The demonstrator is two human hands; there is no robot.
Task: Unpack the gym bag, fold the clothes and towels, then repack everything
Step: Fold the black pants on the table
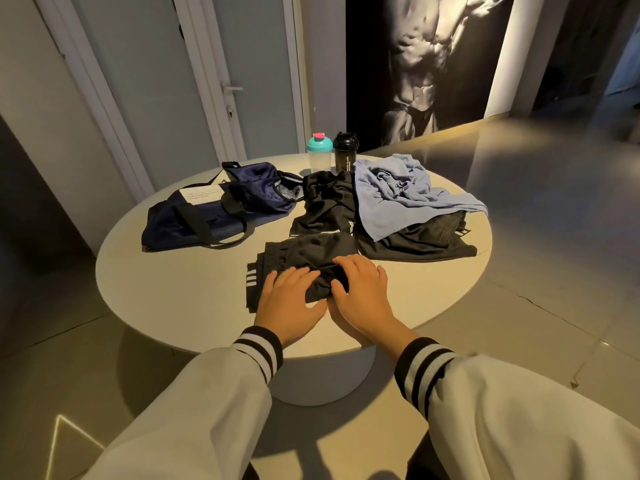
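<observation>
Folding under way on the table [180, 306].
The bag [207, 216] lies slack at left and the towel [398, 195] crumpled at right. At the front edge, the left hand [287, 303] and right hand [363, 296] press flat-fingered on the shorts [311, 249]. Next, probably another fold over.

Print on gym bag [194, 223] label too small to read, black garment [422, 237] partly under blue towel [398, 192], black shorts [304, 251] near edge beneath left hand [287, 306] and right hand [360, 292]
</observation>
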